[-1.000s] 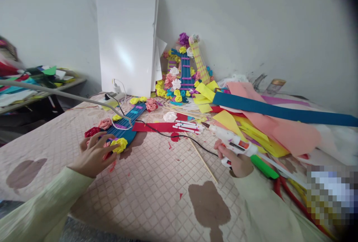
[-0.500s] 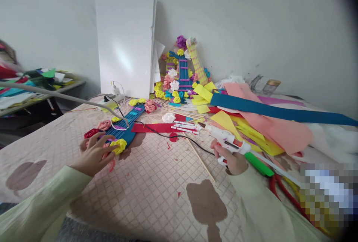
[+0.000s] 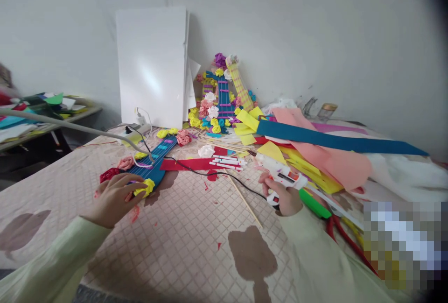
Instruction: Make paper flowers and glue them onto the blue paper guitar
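My left hand (image 3: 112, 199) rests at the lower end of a blue paper guitar (image 3: 158, 159), fingers bent over its flowers. Beside the fingertips is a yellow paper flower (image 3: 144, 188); a dark red flower (image 3: 109, 174) lies behind the knuckles. Whether those fingers grip anything is hidden. My right hand (image 3: 284, 195) is wrapped round the handle of a white glue gun (image 3: 276, 168), its nozzle pointing up and left. Near the nozzle, short white sticks (image 3: 229, 162) lie on a red paper strip (image 3: 185, 165). A white paper flower (image 3: 206, 151) sits behind the strip.
Decorated paper guitars (image 3: 224, 97) lean against the wall beside white boards (image 3: 151, 67). Coloured paper sheets (image 3: 336, 142) spread across the right side, with red-handled scissors (image 3: 350, 242) in front. A black cable crosses the table, and a wooden stick (image 3: 245, 200) lies near the middle.
The whole view has shifted slightly. My left fingers have drawn closer together and lie lower over the flowers. My right hand still holds the glue gun.
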Demonstrator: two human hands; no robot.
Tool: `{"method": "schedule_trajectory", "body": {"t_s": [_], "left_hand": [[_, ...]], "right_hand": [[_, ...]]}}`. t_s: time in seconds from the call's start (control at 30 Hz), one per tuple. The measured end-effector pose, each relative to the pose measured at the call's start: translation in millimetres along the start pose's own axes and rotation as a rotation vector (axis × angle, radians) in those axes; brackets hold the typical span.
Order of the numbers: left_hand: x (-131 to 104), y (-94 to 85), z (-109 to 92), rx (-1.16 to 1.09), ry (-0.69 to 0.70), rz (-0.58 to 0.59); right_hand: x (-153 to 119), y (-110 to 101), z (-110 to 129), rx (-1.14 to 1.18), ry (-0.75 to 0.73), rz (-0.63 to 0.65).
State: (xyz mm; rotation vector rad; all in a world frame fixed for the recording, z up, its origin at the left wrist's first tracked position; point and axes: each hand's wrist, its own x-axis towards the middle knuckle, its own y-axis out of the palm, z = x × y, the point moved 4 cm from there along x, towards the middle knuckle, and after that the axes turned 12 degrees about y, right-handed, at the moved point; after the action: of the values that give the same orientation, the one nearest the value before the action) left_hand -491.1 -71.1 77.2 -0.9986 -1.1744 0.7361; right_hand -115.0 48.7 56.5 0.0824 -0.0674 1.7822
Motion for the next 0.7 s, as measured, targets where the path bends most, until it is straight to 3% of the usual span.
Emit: {"method": "schedule_trajectory", "body": {"t_s": [0.17, 0.33, 0.53, 0.7], "left_hand": [[33, 14.0, -58, -0.316, 0.198, 0.104], [78, 56.3, -107, -0.493, 0.287, 0.172], [124, 94.8, -108, -0.447, 0.194, 0.120], [136, 100.8, -101, -0.452, 0.159, 0.143]], "right_hand": [[4, -5, -3, 0.172, 0.016, -0.024], [10, -12, -3, 0.348, 0.013, -0.050], [15, -19, -3, 0.408, 0.011, -0.060], [17, -23, -1, 0.405, 0.001, -0.081]]}}
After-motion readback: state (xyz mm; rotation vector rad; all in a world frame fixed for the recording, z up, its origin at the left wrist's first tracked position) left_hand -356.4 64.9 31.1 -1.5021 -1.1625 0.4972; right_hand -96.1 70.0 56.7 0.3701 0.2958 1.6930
